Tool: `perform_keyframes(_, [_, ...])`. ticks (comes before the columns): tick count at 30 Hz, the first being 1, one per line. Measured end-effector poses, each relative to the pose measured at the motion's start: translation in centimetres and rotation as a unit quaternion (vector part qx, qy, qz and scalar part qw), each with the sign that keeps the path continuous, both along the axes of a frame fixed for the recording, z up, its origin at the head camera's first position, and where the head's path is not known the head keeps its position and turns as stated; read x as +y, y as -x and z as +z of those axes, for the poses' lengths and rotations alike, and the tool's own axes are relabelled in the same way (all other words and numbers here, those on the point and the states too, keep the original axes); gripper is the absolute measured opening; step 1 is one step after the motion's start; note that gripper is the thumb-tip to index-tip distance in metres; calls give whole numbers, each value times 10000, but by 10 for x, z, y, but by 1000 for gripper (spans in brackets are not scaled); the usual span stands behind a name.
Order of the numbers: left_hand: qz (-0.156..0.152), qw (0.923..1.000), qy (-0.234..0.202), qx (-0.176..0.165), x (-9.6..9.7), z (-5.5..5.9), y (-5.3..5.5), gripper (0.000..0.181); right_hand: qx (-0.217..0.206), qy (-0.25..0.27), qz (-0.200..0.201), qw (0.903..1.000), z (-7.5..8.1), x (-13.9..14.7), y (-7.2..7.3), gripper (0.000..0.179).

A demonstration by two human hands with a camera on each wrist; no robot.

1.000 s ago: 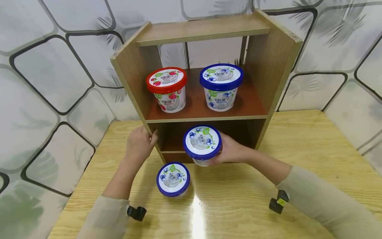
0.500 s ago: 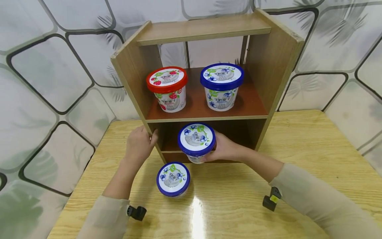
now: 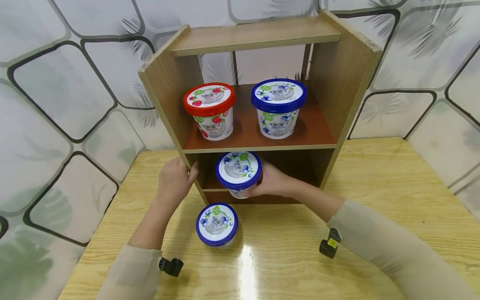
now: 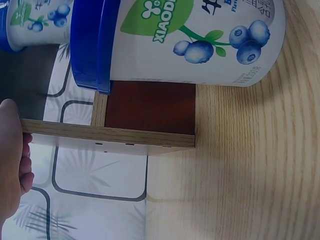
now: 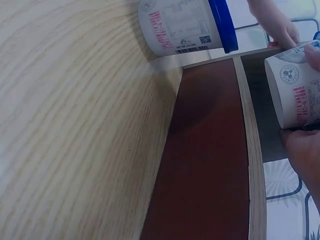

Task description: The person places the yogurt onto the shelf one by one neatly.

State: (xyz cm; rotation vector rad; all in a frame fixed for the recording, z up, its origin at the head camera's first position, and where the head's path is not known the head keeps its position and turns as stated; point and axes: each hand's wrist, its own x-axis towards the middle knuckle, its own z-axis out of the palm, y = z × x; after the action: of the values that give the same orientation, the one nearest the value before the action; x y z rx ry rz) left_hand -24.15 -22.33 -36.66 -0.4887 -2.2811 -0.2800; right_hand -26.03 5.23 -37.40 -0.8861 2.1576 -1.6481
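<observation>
My right hand [image 3: 276,180] grips a blue-lidded blueberry tub [image 3: 237,170] by its side, at the mouth of the lower compartment of a small wooden shelf unit [image 3: 258,147]. In the right wrist view the thumb and fingers hold the white tub wall [image 5: 295,92] from opposite sides. My left hand [image 3: 174,180] holds the front edge of the unit's left side panel; the left wrist view shows its fingers [image 4: 25,172] curled behind that panel. A second blueberry tub [image 3: 216,225] stands on the table in front of the unit, touched by neither hand.
On the upper shelf stand a red-lidded strawberry tub [image 3: 210,110] at left and another blueberry tub [image 3: 278,108] at right. The unit rests on a wood-grain table [image 3: 393,200] before a patterned wall covering [image 3: 63,91]. The middle shelf board roofs the lower compartment.
My right hand has carried its blueberry tub left and slightly forward, to the left part of the lower compartment's mouth. The left hand and the other tubs stay where they were.
</observation>
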Motion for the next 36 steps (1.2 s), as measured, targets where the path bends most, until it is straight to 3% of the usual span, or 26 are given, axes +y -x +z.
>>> perform_keyframes(6, [40, 10000, -11, -80, -1, 0, 0, 25, 125, -98, 115, 9998, 4, -12, 8, 92])
perform_keyframes(16, [40, 10000, -4, -56, 1, 1, -1, 24, 150, -381, -79, 9991, 9, -24, 17, 91])
perform_keyframes(36, [49, 9999, -27, -102, 0, 0, -1, 24, -478, -240, -199, 9984, 0, -25, 32, 86])
